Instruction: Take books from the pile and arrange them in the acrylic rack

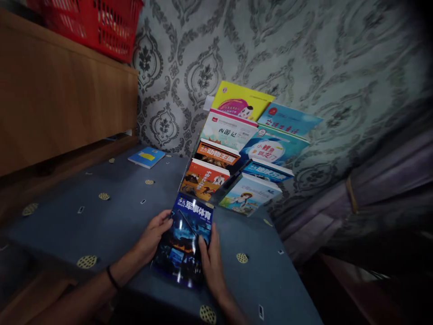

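Note:
A dark blue book (184, 243) with white Chinese lettering faces up between my two hands, above the near part of the table. Along its left edge, my left hand (156, 234) grips it with the fingers closed on the side. On the opposite edge, my right hand (211, 259) holds it with the thumb over the cover. Just beyond stands a rack of books in two columns; an orange-red book (205, 179) and a pale blue book (249, 195) are at its front. Behind them are an orange animal book (216, 154) and a blue book (265, 171).
A blue and yellow book (146, 157) lies flat on the grey patterned tablecloth (125, 216). To the left is a wooden cabinet (67, 90) bearing a red plastic basket (115, 27). Patterned wallpaper (203, 72) covers the wall behind; a purple curtain (324, 212) hangs right.

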